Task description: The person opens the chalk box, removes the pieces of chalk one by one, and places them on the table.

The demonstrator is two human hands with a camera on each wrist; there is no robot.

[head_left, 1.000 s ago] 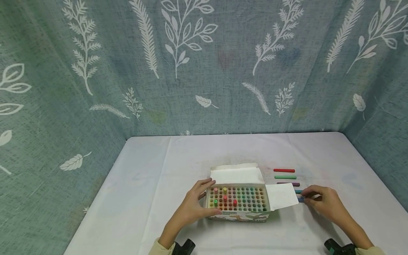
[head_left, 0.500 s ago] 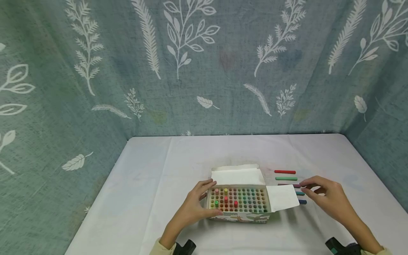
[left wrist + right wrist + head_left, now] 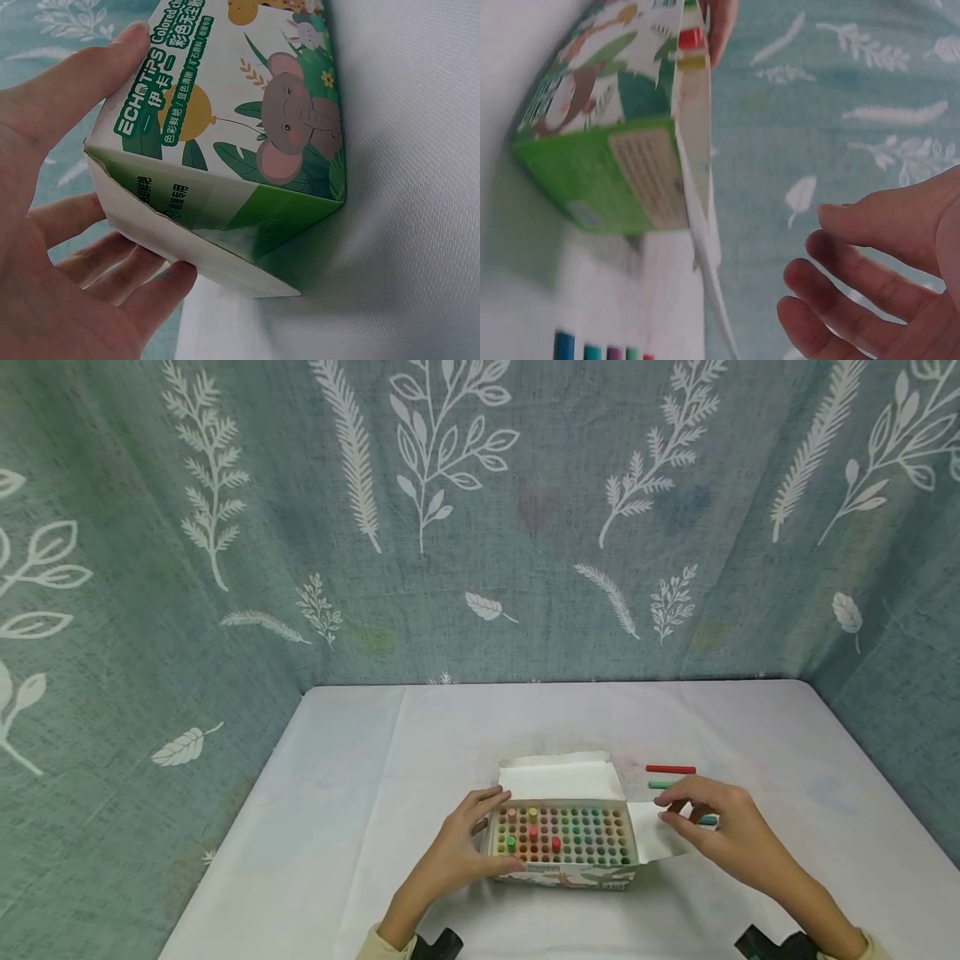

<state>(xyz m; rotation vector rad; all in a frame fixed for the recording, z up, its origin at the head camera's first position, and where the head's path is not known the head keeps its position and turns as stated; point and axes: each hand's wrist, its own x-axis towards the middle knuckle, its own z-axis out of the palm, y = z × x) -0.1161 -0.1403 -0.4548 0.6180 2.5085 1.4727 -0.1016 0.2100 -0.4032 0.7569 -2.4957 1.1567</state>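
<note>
One chalk box (image 3: 561, 837), five loose chalk sticks (image 3: 604, 349), two hands (image 3: 457, 847).

Both hands are bare, wearing no gloves, rings or watches that the views are showing. The left hand (image 3: 459, 852) is showing short, plain nails, with no polish visible in the left wrist view. The right hand (image 3: 723, 831) is likewise showing unadorned fingers (image 3: 840, 281) in the right wrist view. A pale yellowish cream cuff (image 3: 375, 946) is peeking out at the left wrist, and a matching cream cuff (image 3: 870, 946) is showing at the right wrist. Beside each cuff a black camera mount is sitting: the left mount (image 3: 437, 946) is all black, while the right mount (image 3: 772, 946) is carrying a small teal mark.
</note>
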